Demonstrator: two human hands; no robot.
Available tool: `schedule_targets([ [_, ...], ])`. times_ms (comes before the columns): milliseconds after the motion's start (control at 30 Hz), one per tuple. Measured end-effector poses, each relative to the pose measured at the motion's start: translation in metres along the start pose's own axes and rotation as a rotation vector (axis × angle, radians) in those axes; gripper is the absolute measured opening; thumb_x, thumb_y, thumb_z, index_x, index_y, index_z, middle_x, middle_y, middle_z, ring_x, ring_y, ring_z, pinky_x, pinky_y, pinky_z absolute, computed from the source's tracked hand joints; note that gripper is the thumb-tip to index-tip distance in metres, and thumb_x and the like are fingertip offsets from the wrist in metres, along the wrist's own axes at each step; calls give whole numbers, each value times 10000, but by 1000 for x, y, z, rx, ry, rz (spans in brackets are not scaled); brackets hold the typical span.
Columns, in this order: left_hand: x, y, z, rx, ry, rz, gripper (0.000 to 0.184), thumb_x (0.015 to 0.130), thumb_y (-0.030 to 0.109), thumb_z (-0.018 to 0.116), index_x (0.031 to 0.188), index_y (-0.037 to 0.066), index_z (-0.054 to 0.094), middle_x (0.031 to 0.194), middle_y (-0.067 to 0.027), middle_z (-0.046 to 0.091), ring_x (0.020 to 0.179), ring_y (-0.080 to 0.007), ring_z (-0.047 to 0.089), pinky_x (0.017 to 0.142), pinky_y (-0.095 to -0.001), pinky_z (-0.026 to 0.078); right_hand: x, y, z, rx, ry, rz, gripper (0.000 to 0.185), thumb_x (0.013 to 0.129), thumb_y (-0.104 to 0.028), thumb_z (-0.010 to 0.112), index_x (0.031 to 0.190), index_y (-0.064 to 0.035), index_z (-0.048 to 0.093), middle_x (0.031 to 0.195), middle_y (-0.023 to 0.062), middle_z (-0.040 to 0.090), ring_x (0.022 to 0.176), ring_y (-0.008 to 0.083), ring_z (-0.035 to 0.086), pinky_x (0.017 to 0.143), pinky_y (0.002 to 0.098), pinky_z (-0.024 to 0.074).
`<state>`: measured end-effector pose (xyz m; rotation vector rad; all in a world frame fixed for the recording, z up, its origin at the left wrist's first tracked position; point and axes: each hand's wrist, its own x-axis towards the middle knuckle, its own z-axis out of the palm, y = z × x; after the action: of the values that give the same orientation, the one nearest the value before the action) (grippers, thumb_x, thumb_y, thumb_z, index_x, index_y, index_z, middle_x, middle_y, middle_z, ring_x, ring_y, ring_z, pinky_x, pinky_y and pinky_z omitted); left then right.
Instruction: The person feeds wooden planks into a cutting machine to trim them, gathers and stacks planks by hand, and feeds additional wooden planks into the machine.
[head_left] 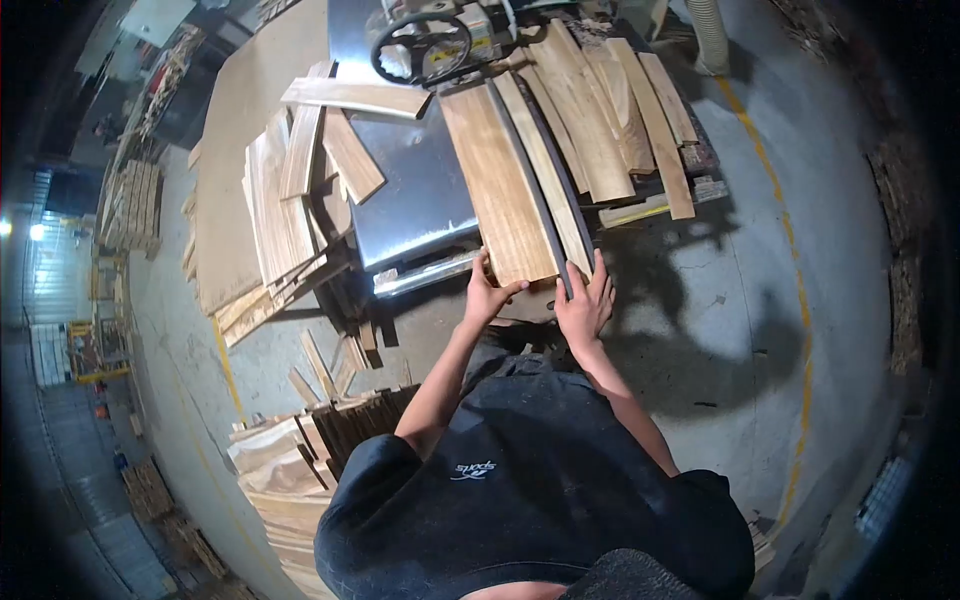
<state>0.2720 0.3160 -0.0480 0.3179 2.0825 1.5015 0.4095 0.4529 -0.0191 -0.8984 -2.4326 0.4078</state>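
Observation:
A wide light-brown wooden board [500, 185] lies lengthwise on the machine's metal table [415, 180], its near end jutting past the front edge. My left hand [487, 298] grips that board's near left corner, thumb along the end and fingers at the side. Just right of the board runs a dark rail [525, 170], and beside it a narrow wooden strip [552, 175] with another dark edge on its far side. At the near end of this strip is my right hand [585, 308], its fingers around the end on both sides. The undersides of both pieces are hidden.
A black handwheel [421, 48] and machine head stand at the table's far end. Loose boards lie in a heap on the left [285, 200] and on the right [590, 110]. Stacked wood [275, 465] stands beside me at lower left. A yellow line [795, 260] crosses the floor.

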Motion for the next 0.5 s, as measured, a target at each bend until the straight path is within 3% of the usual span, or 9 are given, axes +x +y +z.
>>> schedule_targets([
  [33,11,-7,-11,65,-81,-74,1031,689,245,936,1460,-26,307,961,-174,682,773,-187,691,575,-302,550,-1,0,0,1,-2,12,354,796,-217,747,1141,-147,703,1474,173,448,1207,400,532,931,517,444],
  [67,9,8,-20,301,40,253,812,760,343,879,1370,-30,495,1027,-186,690,872,-227,703,692,-351,558,0,-1,-1,4,-6,17,344,796,-214,748,1130,-144,707,1472,175,452,1205,403,533,931,518,444],
  [133,39,8,-49,477,-36,65,618,809,410,814,1229,-13,648,1093,-204,677,943,-295,693,815,-399,542,-1,-1,0,8,16,18,343,795,-214,748,1129,-143,709,1474,177,453,1207,407,533,934,521,444],
  [200,59,25,-62,647,267,322,497,826,384,793,1152,19,703,1095,-193,671,1026,-325,655,866,-392,524,-4,-1,3,46,-15,50,338,820,-219,737,1146,-133,710,1520,174,401,1259,424,495,998,552,409],
  [267,89,26,-66,778,462,520,528,829,428,765,1215,77,685,1290,-224,576,1240,-382,510,1004,-458,420,-3,-2,3,27,-4,52,334,825,-227,735,1144,-131,710,1516,181,403,1247,430,499,985,556,416],
  [333,119,4,-64,904,519,609,556,870,478,693,1262,84,662,1400,-235,511,1324,-393,451,1053,-503,358,-3,-2,2,36,-8,52,320,831,-233,729,1135,-134,711,1510,188,409,1231,438,506,969,562,423],
  [500,119,6,-47,996,681,606,516,867,411,621,1261,79,659,1409,-212,532,1341,-376,457,1080,-492,344,-4,-2,0,21,5,38,329,818,-229,733,1136,-149,703,1492,195,428,1189,453,528,957,589,425],
])
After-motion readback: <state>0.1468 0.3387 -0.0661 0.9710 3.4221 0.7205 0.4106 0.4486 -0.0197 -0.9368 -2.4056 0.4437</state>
